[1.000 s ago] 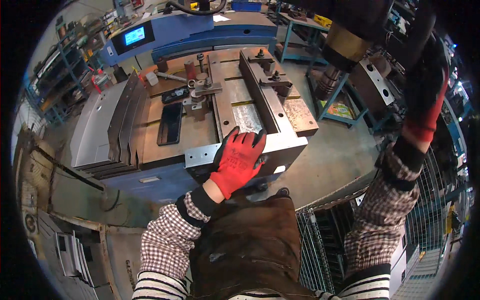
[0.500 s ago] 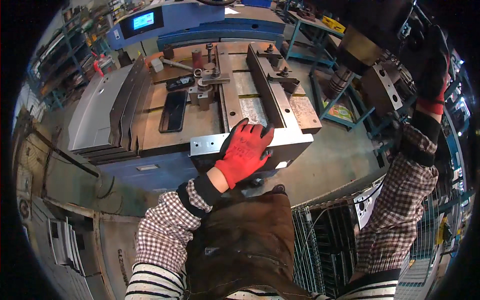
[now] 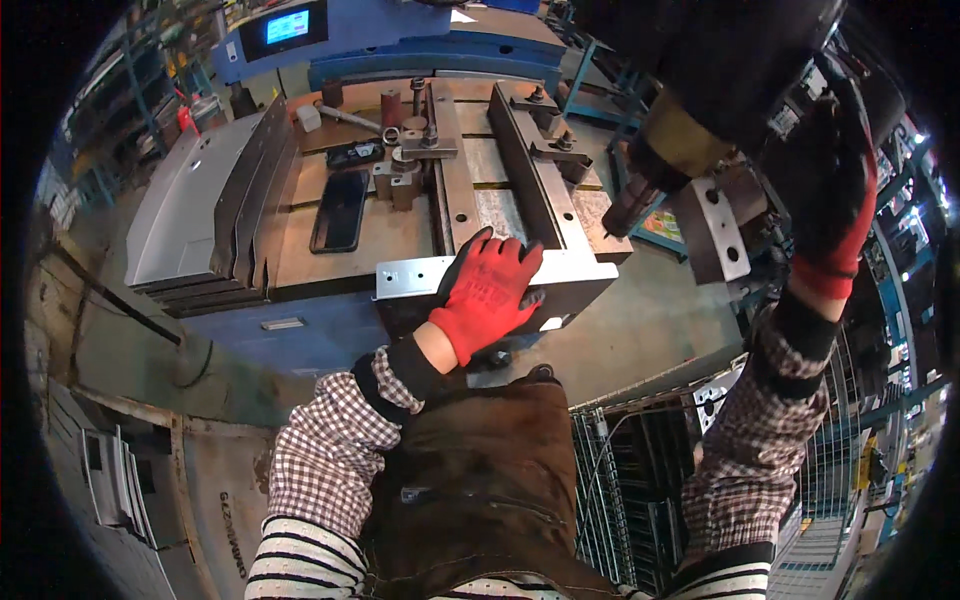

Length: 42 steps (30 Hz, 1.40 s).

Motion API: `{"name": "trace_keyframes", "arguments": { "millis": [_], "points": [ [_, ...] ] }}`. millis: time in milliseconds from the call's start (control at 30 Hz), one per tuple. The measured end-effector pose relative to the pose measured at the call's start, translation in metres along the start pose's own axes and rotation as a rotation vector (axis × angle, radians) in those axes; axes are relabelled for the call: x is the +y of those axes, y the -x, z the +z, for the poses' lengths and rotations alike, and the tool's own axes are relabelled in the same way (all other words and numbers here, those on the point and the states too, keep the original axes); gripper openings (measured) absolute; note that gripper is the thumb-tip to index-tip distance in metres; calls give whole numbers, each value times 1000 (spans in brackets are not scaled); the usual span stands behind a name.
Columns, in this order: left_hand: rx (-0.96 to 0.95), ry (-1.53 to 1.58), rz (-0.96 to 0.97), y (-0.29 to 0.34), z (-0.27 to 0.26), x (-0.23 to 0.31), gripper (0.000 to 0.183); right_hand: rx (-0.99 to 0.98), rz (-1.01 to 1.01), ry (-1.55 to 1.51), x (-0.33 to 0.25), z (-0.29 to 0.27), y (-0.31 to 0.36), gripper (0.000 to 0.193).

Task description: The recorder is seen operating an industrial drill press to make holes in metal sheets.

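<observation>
My left hand point(image 3: 487, 290), in a red glove, lies flat with fingers spread on a bent grey metal bracket point(image 3: 408, 278) at the near edge of the machine table point(image 3: 300, 250). My right hand point(image 3: 832, 195), in a red and black glove, is raised at the upper right and closed around a dark handle of the overhead machine head point(image 3: 720, 60). That head has a brass-coloured collar point(image 3: 678, 142) and a dark tip point(image 3: 622, 208) hanging just right of the table's steel fence point(image 3: 530, 170).
A black flat slab point(image 3: 340, 210) lies on the table, with clamps and bolts point(image 3: 420, 140) behind it. Grey metal sheets point(image 3: 190, 215) lean at the left. A blue control box with a screen point(image 3: 285, 27) stands at the back. A wire cage point(image 3: 620, 480) sits lower right.
The overhead head has swung down and left toward the table, and my right hand has come down with it. My left hand stays flat on the bracket.
</observation>
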State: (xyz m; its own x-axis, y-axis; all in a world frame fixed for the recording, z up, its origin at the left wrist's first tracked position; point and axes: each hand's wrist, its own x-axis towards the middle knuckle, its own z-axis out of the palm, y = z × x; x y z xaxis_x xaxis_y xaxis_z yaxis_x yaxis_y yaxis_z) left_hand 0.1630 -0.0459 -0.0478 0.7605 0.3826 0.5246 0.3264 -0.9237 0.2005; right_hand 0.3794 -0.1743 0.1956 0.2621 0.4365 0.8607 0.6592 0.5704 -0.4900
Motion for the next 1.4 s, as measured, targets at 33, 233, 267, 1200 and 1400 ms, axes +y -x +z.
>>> {"name": "trace_keyframes", "arguments": {
  "millis": [33, 233, 267, 1200, 1400],
  "points": [
    [3, -5, -9, 0, 0, 0, 62, -34, 11, -14, -2, 3, 5, 47],
    [-38, -53, -29, 0, 4, -1, 63, -115, -232, 566, -5, 17, 37, 49],
    [-32, -61, -21, 0, 6, 0, 64, -122, -282, 697, -7, 18, 42, 52],
    [-81, -121, 3, -6, 10, -4, 68, -53, -110, 361, 19, 11, 20, 42],
    [-77, -94, -18, -7, 10, -3, 67, 8, -111, 197, 17, 22, 27, 41]
  ]
}}
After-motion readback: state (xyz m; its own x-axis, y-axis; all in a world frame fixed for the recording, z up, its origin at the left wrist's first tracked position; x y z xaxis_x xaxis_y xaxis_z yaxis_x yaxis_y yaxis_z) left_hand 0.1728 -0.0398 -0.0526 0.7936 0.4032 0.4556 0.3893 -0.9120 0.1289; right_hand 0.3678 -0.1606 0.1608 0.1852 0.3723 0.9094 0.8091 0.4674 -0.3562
